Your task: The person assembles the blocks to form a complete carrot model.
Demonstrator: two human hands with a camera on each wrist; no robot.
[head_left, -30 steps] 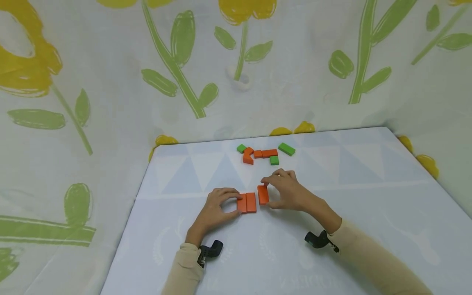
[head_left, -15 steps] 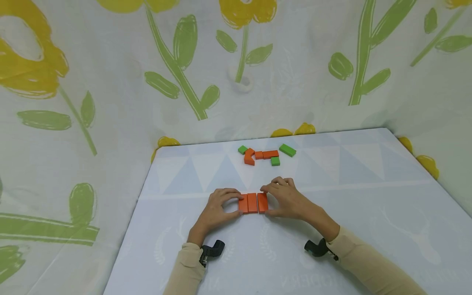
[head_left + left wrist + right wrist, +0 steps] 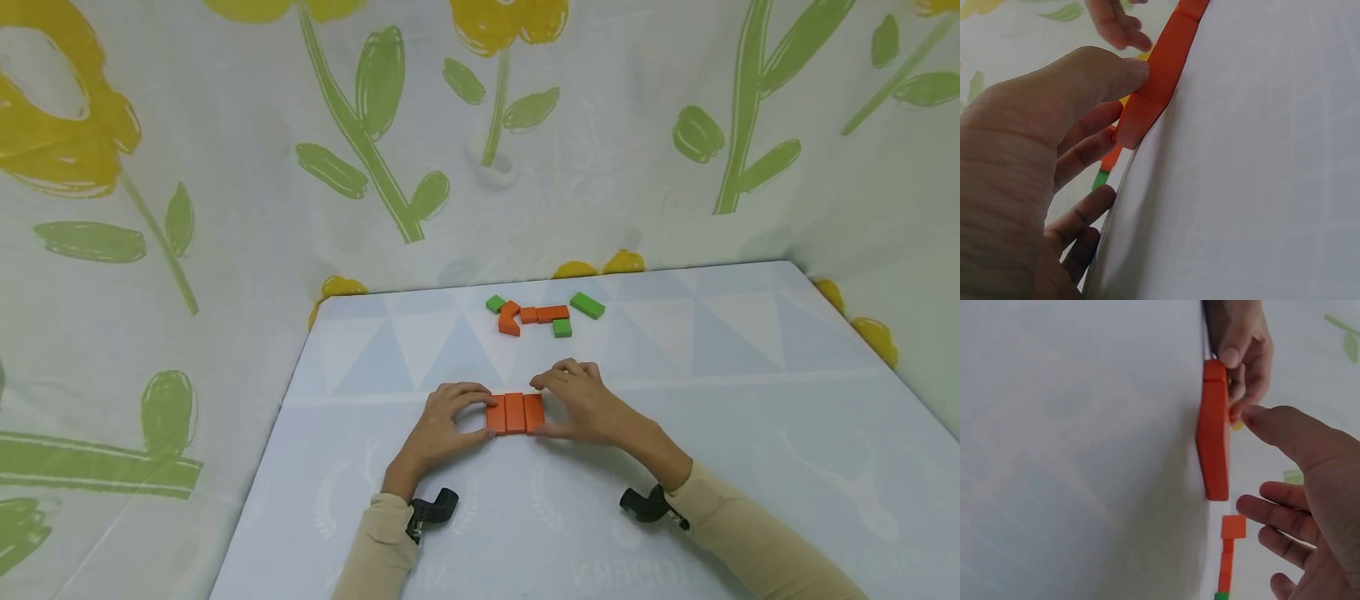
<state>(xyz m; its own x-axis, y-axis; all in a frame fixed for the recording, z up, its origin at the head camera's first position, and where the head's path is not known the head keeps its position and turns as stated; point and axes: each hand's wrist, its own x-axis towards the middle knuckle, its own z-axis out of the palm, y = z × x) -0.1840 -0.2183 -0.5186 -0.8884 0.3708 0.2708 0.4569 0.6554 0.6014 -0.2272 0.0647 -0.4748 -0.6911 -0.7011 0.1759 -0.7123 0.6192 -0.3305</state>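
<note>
Three orange rectangular blocks lie side by side in a row on the table: a left block (image 3: 496,419), a middle block (image 3: 514,414) and a right block (image 3: 534,412). The middle one sits slightly farther back. My left hand (image 3: 441,423) pinches the left block between the thumb at its near end and fingers at its far end. My right hand (image 3: 583,406) spans the right block's outer side, thumb by the near end. In the right wrist view the right hand's fingers (image 3: 1282,515) are spread and apart from the orange row (image 3: 1213,437).
Farther back lie several loose pieces: a green block (image 3: 587,305), small green blocks (image 3: 562,328), an orange bar (image 3: 553,313), a small orange square (image 3: 528,315) and an angled orange piece (image 3: 509,327). A flower-print curtain (image 3: 570,183) rises behind the table (image 3: 360,450).
My right hand has set the right block down and brought it left against the middle block, closing the gap. Its grip has since loosened. The left hand stays at the left block.
</note>
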